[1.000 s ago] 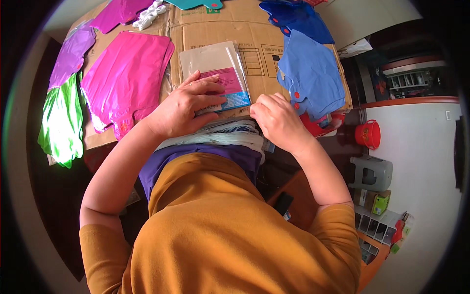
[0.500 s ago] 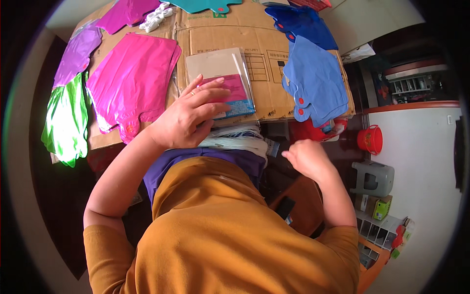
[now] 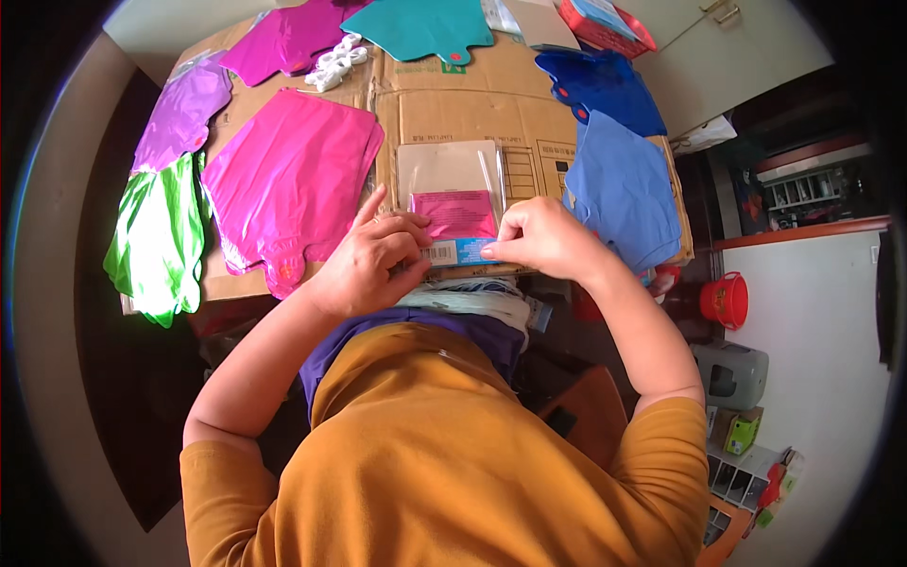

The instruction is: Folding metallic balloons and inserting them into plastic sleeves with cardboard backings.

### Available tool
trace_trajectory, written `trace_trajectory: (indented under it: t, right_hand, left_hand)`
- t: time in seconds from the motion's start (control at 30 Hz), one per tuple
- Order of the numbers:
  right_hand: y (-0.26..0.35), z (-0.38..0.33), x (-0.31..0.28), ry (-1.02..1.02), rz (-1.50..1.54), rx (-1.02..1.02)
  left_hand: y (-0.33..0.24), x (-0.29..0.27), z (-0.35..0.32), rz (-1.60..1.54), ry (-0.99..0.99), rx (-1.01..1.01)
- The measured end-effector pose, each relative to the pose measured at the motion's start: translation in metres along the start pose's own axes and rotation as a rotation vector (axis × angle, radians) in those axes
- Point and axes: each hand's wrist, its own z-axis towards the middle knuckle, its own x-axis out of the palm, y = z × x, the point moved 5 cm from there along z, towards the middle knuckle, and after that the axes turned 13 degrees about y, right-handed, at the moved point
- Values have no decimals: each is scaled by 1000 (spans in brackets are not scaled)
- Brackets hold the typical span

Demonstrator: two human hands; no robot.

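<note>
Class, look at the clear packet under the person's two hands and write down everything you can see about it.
The clear packet is a flat, glossy plastic sleeve lying on the brown cardboard. A beige backing card shows through its upper part, with a folded pink sheet below and a blue strip along the near edge. The left hand rests on its lower left corner. The right hand pinches the blue strip. A large pink foil sheet lies beside it.

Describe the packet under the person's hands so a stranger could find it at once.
On the flattened brown cardboard sheet, look at its near edge between both hands. The clear flat plastic packet lies there: alone among the loose foil balloons, it is transparent, with a pink insert.
</note>
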Motion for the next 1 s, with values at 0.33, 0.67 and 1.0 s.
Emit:
trace_trajectory:
  t: [0.33, 0.67, 1.0]
  right_hand:
    - [-22, 11, -14, 213, 6, 336]
    - [-22, -65, 68, -207, 966, 29]
    - [-150, -230, -26, -1338, 871, 38]
  left_hand:
    - [-4, 1, -2, 206, 153, 44]
    - [-50, 17, -15, 340, -40, 382]
    - [-54, -29, -7, 343, -320, 292]
